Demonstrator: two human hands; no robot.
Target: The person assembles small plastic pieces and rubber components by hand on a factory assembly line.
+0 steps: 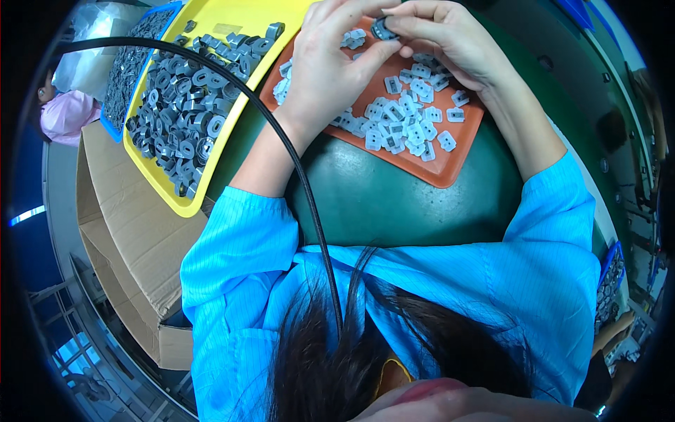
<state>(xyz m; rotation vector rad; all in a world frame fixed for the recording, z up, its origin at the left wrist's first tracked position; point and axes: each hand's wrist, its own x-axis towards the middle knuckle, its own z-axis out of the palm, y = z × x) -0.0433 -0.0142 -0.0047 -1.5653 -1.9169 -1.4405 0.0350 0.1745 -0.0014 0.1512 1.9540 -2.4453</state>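
Near the top of the head view, my two hands meet over an orange tray [450, 169]. Between their fingertips is a small dark grey plastic part [383, 29] with a rounded edge. My right hand [457, 42] pinches it between thumb and fingers. My left hand [336, 56] is closed on its other side, with the thumb below it and the fingertips partly cut off by the frame's upper edge. Below the hands, many small whitish translucent pieces [401, 121] with slots lie heaped in the tray.
To the left, a yellow tray [188, 205] holds many grey ring-shaped parts [184, 105]. Beyond it stands a blue tray [112, 126] of small dark pieces. An open cardboard box [133, 232] sits below. A black cable [281, 133] crosses before my left forearm. The tabletop [394, 211] is green.
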